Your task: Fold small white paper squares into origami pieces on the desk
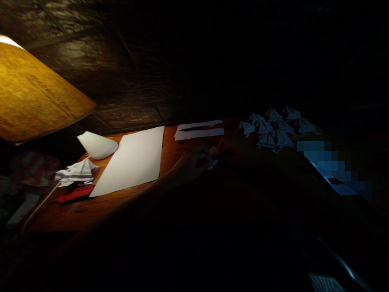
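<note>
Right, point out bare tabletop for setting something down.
Bare wood shows between the large white sheet and the smaller papers, and in front of the red object. Crowded: far right, with folded paper shapes. Near right is too dark to judge.

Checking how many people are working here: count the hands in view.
2: the left hand, pinching a small white paper, and the right hand, just right of it in deep shadow. The darkness may hide others.

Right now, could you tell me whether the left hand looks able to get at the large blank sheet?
Probably yes: the large blank sheet lies on the wooden tabletop near the left hand, nothing visibly between them, though that hand seems busy with a small piece of paper.
</note>
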`<state>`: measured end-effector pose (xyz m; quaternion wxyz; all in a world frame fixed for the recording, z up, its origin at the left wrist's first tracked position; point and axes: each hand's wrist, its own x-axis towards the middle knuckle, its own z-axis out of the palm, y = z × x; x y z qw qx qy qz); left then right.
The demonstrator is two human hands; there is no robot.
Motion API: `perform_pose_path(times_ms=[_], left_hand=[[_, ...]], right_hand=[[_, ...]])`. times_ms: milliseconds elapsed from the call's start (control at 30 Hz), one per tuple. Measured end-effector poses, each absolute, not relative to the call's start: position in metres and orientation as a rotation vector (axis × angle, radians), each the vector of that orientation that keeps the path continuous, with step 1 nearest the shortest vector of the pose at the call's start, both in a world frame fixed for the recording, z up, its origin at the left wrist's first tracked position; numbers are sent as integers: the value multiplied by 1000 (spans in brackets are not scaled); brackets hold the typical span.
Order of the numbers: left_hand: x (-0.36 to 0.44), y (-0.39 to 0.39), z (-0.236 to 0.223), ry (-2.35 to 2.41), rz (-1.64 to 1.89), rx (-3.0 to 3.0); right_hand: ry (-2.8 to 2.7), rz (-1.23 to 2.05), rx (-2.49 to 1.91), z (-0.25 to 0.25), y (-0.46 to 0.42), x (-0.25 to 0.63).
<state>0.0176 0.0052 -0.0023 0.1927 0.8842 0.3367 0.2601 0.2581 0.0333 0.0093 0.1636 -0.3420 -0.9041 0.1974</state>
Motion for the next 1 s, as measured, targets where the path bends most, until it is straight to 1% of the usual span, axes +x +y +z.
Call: perform_pose_path(times_ms=[200,733,1000], left_hand=[[16,10,-5,954,756,2416],[15,19,-9,916,781,2416],[-9,23,3,584,675,2606]], right_hand=[[-2557,601,-1090,12,32,256],[-2533,687,-1185,7,38,253],[-2544,635,-1097,4,40,252]])
